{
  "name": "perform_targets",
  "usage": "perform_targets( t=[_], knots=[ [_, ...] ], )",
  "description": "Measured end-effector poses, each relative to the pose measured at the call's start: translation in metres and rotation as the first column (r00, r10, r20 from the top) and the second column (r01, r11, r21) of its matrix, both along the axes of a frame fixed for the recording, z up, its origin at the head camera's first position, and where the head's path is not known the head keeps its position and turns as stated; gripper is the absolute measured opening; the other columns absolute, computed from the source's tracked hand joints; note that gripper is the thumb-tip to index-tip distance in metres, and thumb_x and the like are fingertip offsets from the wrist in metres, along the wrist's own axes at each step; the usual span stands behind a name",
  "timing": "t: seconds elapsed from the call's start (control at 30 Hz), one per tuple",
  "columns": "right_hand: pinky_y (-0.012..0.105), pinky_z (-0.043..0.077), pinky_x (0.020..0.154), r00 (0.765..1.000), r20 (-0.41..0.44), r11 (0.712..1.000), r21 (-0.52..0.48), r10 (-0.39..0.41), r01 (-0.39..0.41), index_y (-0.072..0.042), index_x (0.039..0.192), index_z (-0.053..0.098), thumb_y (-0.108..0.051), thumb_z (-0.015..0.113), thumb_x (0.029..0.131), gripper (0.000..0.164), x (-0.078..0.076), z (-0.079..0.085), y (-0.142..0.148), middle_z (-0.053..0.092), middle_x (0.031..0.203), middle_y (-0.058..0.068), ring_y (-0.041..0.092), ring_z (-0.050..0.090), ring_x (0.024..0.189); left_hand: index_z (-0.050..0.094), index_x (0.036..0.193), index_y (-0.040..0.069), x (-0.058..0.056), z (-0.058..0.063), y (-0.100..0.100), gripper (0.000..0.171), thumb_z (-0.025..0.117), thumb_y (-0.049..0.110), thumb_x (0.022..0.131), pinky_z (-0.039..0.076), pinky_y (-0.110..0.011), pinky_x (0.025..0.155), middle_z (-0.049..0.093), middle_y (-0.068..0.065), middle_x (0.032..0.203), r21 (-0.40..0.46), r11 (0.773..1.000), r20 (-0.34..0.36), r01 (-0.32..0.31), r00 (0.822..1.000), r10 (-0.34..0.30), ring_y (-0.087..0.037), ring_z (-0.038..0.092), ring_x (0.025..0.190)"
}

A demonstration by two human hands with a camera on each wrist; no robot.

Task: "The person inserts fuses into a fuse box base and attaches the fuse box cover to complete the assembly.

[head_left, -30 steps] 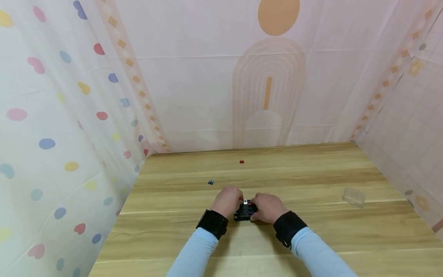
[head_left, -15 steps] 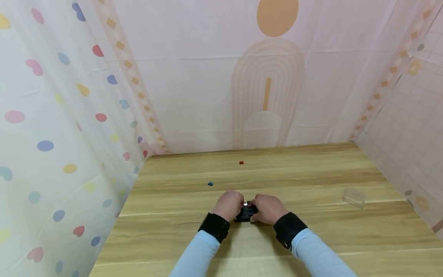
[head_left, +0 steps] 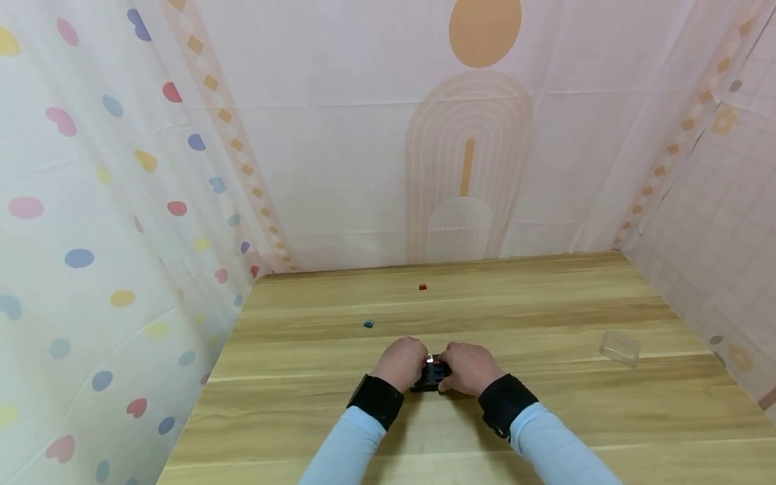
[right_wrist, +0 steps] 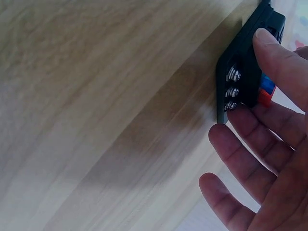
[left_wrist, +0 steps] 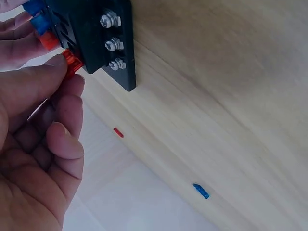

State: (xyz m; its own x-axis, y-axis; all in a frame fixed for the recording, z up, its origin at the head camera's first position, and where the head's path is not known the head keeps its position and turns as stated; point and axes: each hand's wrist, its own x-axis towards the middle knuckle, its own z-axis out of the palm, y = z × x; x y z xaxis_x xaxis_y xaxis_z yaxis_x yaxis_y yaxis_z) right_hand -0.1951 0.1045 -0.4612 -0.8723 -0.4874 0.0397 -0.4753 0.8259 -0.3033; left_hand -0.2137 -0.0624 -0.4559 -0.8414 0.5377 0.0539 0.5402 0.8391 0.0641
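With our left hand (head_left: 401,364) we pinch a red piece (left_wrist: 71,61) between thumb and forefinger, right at the corner of a black block (left_wrist: 84,29); whether it is going in or coming out, we cannot tell from this moment. Our right hand (head_left: 471,368) is clamped on the block from its other side, thumb (right_wrist: 270,47) against the casing, while the lower fingers spread past the silver screws (right_wrist: 233,73). The block sits in front of us, between both hands, at the near part of the wooden table (head_left: 291,384); whether it rests flat there is hidden. We judge the step in hand to be working that one piece at its place beside the next red part (left_wrist: 48,40) and the blue parts (left_wrist: 40,22) along the edge. The next move, we think, calls for a firm right-hand hold and a straight, small push or pull from the left fingertips. Farther out lie a loose blue piece (head_left: 368,324), then a loose red piece (head_left: 422,287), with a clear plastic box (head_left: 620,348) well apart on the right.
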Motion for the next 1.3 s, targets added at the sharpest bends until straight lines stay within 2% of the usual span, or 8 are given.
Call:
perform_targets(
  t=[0.23, 0.73, 0.9, 1.07, 1.3],
  knots=[
    [0.034, 0.048, 0.065, 1.0, 0.015, 1.0, -0.012, 0.004, -0.003, -0.008, 0.1, 0.076, -0.027, 0.089, 0.072, 0.037, -0.0007, -0.0014, 0.0004, 0.06, 0.084, -0.001, 0.015, 0.054, 0.068, 0.07, 0.066, 0.013, -0.0003, 0.0031, 0.0031, 0.022, 0.075, 0.002, 0.084, 0.05, -0.023, 0.062, 0.06, 0.006, 0.063, -0.047, 0.999, -0.006, 0.02, 1.0, -0.02, -0.007, 0.056, 0.061],
    [0.034, 0.047, 0.064, 1.0, 0.009, 1.0, 0.001, 0.014, -0.014, -0.008, 0.099, 0.076, -0.028, 0.089, 0.072, 0.035, -0.0029, -0.0028, 0.0001, 0.06, 0.083, -0.001, 0.014, 0.053, 0.068, 0.068, 0.064, 0.014, -0.0038, 0.0037, 0.0013, 0.025, 0.073, 0.001, 0.086, 0.049, -0.022, 0.061, 0.059, 0.007, 0.062, -0.068, 0.994, -0.001, 0.081, 0.997, -0.081, -0.006, 0.056, 0.06],
    [0.033, 0.047, 0.063, 1.0, -0.001, 1.0, 0.015, 0.021, -0.021, -0.009, 0.098, 0.076, -0.029, 0.089, 0.072, 0.035, -0.0034, -0.0028, 0.0005, 0.06, 0.082, -0.002, 0.013, 0.052, 0.067, 0.07, 0.069, 0.013, -0.0036, 0.0068, 0.0032, 0.02, 0.075, 0.003, 0.086, 0.048, -0.022, 0.062, 0.06, 0.006, 0.065, -0.092, 0.993, 0.009, 0.069, 0.998, -0.069, -0.006, 0.054, 0.061],
    [0.033, 0.046, 0.061, 1.0, -0.017, 0.999, 0.036, 0.025, -0.024, -0.009, 0.09, 0.074, -0.028, 0.09, 0.07, 0.031, -0.0031, 0.0, 0.0001, 0.058, 0.079, -0.002, 0.013, 0.049, 0.065, 0.07, 0.073, 0.014, -0.0032, 0.0069, 0.006, 0.017, 0.076, 0.005, 0.085, 0.048, -0.022, 0.061, 0.061, 0.005, 0.067, -0.126, 0.991, 0.001, 0.053, 0.999, -0.053, -0.006, 0.053, 0.061],
    [0.032, 0.045, 0.061, 1.0, -0.013, 0.999, 0.046, 0.025, -0.024, -0.009, 0.089, 0.074, -0.028, 0.089, 0.071, 0.03, -0.0023, 0.0001, -0.001, 0.058, 0.078, -0.002, 0.012, 0.048, 0.064, 0.07, 0.072, 0.013, -0.0017, 0.0023, 0.0043, 0.016, 0.076, 0.004, 0.085, 0.049, -0.021, 0.064, 0.064, 0.004, 0.071, -0.152, 0.986, -0.046, 0.071, 0.996, -0.079, -0.006, 0.056, 0.066]
  ],
)
